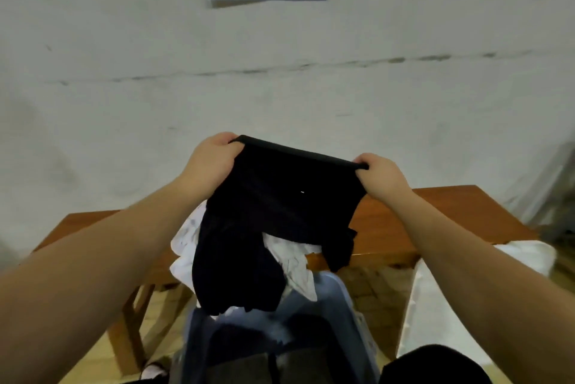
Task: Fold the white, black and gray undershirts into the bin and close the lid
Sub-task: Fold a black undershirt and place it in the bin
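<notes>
Fingers [228, 142] of left hand [211, 163] and right hand [378, 176] curled tight, pinching opposite ends of black undershirt [267, 215] hem, mid-frame. Bin [348, 315] at bottom centre, open, white undershirt [292, 259] draped over its far rim, wooden table [435, 215] beyond. Likely light, limp, no stiffness: best held by hem corners, kept taut.

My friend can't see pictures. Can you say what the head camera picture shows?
Two bare hands, left hand and right hand, hold a black undershirt up by its top edge. It hangs over white clothes and a blue-gray bin, before a wooden table and a pale wall.
</notes>
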Demonstrator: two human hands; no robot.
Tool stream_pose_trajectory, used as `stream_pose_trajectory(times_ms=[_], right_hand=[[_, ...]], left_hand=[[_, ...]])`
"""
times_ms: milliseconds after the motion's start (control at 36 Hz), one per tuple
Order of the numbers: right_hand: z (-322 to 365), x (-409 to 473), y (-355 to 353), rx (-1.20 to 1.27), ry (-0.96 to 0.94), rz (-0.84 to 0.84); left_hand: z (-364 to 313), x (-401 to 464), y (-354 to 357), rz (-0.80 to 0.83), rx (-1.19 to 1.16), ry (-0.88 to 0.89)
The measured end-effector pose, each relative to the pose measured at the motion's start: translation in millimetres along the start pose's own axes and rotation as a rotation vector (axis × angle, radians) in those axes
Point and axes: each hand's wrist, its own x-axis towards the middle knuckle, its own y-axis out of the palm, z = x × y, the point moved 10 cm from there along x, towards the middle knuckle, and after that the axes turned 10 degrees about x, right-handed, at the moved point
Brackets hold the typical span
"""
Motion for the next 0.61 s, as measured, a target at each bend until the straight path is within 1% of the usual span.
stream_pose_trajectory(times_ms=[139, 194, 306, 361, 417, 500, 556, 611], right_hand=[[46.3, 3.4, -40.6, 0.161, -0.004, -0.073], [58.9, 4.9, -52.5, 0.323, 0.015, -0.093], [88.6, -3.6, -64.0, 0.76, 0.046, -0.085], [105.5, -6.8, -65.6, 0.86, 0.018, -0.065], [122.5, -9.0, -64.4, 0.848, -0.035, -0.046], [146.5, -14.2, -60.2, 0.738, -0.127, -0.017], [162.3, -20.5, -55.9, 0.631, -0.186, 0.0], [177.8, -29.2, -46.0, 0.557, -0.231, 0.036]], left_hand=[[-26.0, -4.3, -60.1, -0.111, 0.046, 0.042], [-35.1, -6.3, -79.8, -0.145, 0.042, 0.063], [-38.8, -13.1, -108.3, -0.211, -0.037, 0.072], [-36.1, -16.5, -118.1, -0.243, -0.074, 0.069], [-31.2, -21.1, -125.5, -0.268, -0.131, 0.054], [-22.8, -25.9, -130.4, -0.274, -0.194, 0.022], [-17.7, -26.5, -128.4, -0.267, -0.184, -0.003], [-18.9, -30.6, -122.6, -0.272, -0.097, 0.0]])
